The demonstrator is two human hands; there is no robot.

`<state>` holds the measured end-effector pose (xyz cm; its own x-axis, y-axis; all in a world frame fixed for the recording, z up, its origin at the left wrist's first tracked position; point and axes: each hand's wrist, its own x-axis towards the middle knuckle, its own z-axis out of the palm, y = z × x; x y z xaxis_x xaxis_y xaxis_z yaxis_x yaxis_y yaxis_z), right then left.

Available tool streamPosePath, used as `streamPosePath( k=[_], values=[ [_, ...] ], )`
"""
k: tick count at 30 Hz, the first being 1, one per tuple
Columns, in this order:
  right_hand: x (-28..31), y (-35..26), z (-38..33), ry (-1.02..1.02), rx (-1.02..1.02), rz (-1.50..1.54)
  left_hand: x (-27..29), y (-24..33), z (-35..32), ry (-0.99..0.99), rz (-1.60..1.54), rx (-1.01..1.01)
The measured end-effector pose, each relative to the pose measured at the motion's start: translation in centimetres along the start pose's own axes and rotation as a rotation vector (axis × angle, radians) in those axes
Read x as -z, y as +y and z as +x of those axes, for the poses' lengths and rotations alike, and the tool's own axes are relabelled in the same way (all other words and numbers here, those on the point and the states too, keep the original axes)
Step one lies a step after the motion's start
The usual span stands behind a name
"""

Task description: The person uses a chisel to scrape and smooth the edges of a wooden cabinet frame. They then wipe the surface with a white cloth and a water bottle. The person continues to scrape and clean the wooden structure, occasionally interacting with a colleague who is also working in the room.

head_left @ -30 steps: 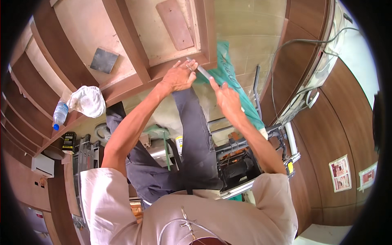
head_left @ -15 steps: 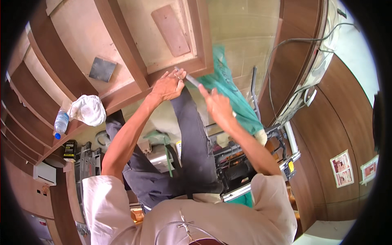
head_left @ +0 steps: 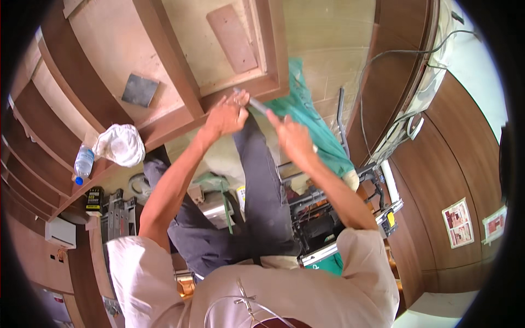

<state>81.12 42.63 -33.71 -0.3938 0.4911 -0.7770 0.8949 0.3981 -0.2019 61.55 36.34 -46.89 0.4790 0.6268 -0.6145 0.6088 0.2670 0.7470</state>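
Note:
A flat grey metal bar that looks like a file (head_left: pixel 258 105) lies slanted across the near corner of a brown wooden cabinet frame (head_left: pixel 191 76). My right hand (head_left: pixel 295 139) is wrapped round its near end, with a finger stretched along it. At the far end, the fingers of my left hand (head_left: pixel 225 119) are pressed together on the bar, close against the frame's edge. The bar's tip shows just past those fingers. Inside the frame lies a loose brown wooden strip (head_left: pixel 232 39).
On the frame's left part are a dark square block (head_left: pixel 140 90), a white cloth (head_left: pixel 121 145) and a plastic bottle (head_left: pixel 83 163). A green sheet (head_left: pixel 306 120) lies to the right, near a black machine (head_left: pixel 322 224). A cable (head_left: pixel 404 53) hangs along the right wall.
The whole view has shifted slightly, so the frame sits a little further right. Both hands keep their hold on the bar, with hardly any movement against the frame.

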Motion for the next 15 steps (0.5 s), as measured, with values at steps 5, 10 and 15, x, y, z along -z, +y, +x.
streamPosePath(
  k=[5,10,15],
  values=[
    [-0.4,0.2,1.5,-0.012,0.008,-0.026,1.2,-0.1,3.5,-0.136,0.100,0.049],
    [0.0,0.9,1.6,-0.018,-0.085,0.016,0.3,-0.3,2.9,0.004,-0.037,0.027],
    [-1.1,-0.1,-2.0,-0.010,-0.035,-0.072,-2.0,0.3,-0.3,0.039,-0.053,-0.001]
  ],
)
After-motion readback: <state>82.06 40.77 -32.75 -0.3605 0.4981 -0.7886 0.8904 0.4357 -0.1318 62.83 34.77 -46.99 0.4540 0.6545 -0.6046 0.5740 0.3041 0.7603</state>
